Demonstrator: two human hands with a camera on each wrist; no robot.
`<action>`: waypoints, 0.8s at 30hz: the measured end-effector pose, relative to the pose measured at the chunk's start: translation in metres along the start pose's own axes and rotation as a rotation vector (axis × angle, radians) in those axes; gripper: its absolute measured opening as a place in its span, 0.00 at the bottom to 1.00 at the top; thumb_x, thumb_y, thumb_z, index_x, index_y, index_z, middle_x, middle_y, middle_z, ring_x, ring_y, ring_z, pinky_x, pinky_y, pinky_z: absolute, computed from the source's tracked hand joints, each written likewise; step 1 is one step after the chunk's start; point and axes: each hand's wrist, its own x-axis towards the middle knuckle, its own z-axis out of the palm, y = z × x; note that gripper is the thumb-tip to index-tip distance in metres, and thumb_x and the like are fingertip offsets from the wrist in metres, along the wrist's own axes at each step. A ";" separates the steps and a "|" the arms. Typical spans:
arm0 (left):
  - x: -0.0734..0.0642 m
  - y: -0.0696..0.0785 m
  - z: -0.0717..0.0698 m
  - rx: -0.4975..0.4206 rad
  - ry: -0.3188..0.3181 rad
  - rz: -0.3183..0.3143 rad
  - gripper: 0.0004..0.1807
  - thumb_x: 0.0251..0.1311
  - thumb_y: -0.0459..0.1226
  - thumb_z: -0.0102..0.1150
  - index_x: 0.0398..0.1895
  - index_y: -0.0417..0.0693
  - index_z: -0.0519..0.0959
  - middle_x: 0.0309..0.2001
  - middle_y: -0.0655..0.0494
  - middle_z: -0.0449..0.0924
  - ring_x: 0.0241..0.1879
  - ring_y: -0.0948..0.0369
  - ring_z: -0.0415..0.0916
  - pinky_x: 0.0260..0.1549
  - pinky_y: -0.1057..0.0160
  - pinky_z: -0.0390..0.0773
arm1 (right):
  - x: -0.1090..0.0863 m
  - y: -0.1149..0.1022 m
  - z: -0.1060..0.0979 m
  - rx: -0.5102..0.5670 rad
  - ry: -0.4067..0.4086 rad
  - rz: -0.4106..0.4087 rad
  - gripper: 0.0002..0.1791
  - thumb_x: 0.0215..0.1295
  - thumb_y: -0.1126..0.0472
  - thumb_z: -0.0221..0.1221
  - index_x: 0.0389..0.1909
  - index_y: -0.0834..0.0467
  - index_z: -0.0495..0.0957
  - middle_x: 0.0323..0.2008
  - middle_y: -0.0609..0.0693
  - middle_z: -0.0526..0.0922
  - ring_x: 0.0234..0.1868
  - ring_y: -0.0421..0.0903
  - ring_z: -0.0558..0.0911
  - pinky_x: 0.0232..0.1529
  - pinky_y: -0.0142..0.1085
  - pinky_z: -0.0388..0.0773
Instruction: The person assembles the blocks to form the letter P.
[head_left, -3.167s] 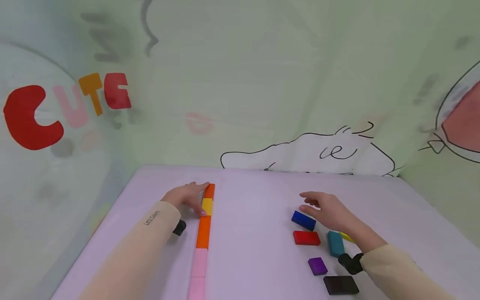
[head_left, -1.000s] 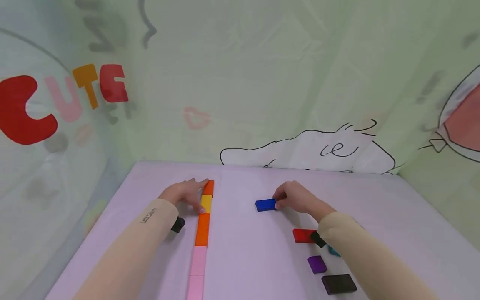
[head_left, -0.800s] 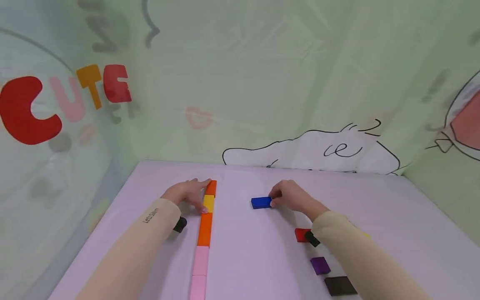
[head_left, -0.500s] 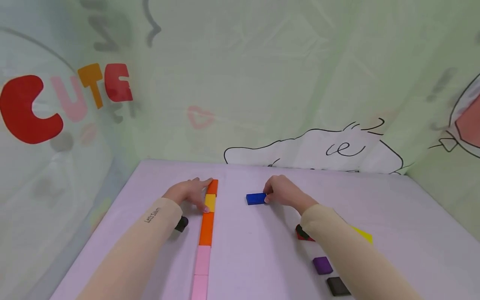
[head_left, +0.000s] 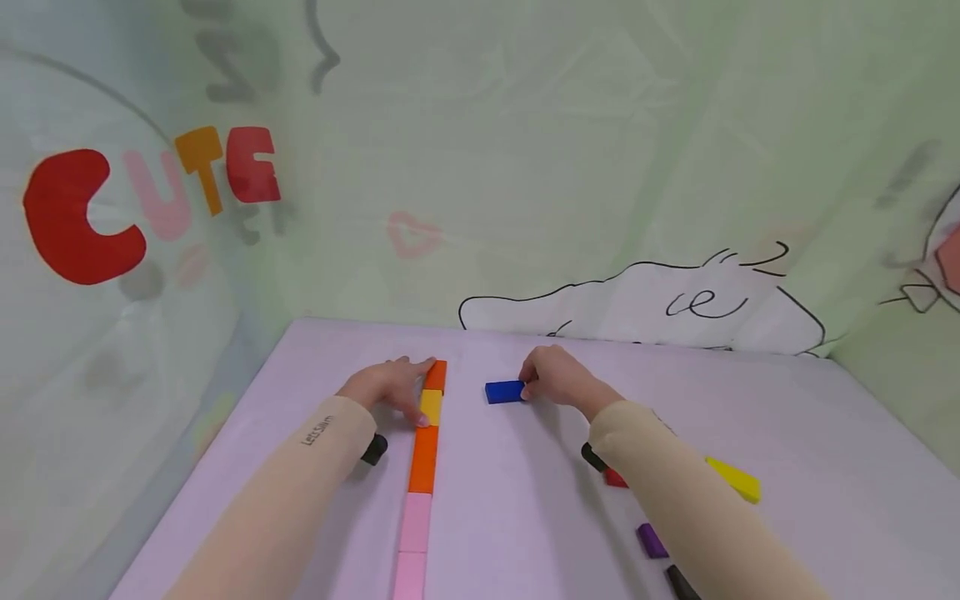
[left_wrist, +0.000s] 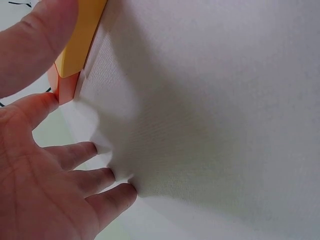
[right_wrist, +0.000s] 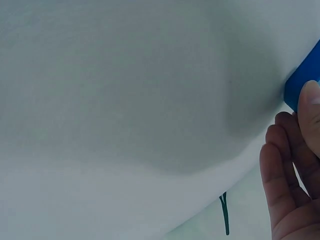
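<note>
Blue block (head_left: 502,392) sits pinched between the thumb and fingers of the right grip (head_left: 558,377), jutting out from its left side toward the other hand; whether it touches the table (head_left: 495,500) cannot be told. Left grip (head_left: 384,387) is spread wide, index finger reaching to the far end of the first orange block (head_left: 436,377) and thumb against the golden-yellow block (head_left: 431,405) that adjoins it, with the remaining fingertips down close to the tabletop in the left wrist view. From that grip the row runs nearer to the wearer: a second orange block (head_left: 423,460), just under the thumb, then two pink blocks (head_left: 416,522) end to end, the last cut off by the lower edge. Between the two grips, the blue one is apart from this row, to its right. Nearer than the right grip and to its right, a red block (head_left: 617,479) shows only in part beside the right sleeve (head_left: 682,492); a bright yellow block (head_left: 737,480) lies farther right, past that sleeve. Closer still to the wearer, the sleeve partly covers a purple block (head_left: 651,541) and a black block (head_left: 679,583).
</note>
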 end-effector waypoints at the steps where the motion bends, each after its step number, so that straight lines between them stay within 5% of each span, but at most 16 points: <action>1: 0.000 0.000 0.000 -0.003 0.001 -0.006 0.55 0.58 0.50 0.73 0.84 0.62 0.49 0.82 0.41 0.47 0.80 0.41 0.48 0.75 0.35 0.58 | 0.001 -0.001 0.000 0.005 0.004 -0.004 0.11 0.62 0.65 0.70 0.45 0.64 0.87 0.41 0.55 0.89 0.41 0.47 0.82 0.50 0.41 0.83; 24: 0.003 0.001 0.002 -0.010 0.007 -0.026 0.55 0.57 0.50 0.73 0.83 0.63 0.49 0.83 0.42 0.47 0.81 0.41 0.46 0.75 0.34 0.57 | 0.026 -0.019 0.020 0.112 0.105 -0.073 0.15 0.65 0.64 0.68 0.51 0.66 0.86 0.45 0.57 0.90 0.45 0.48 0.85 0.54 0.43 0.83</action>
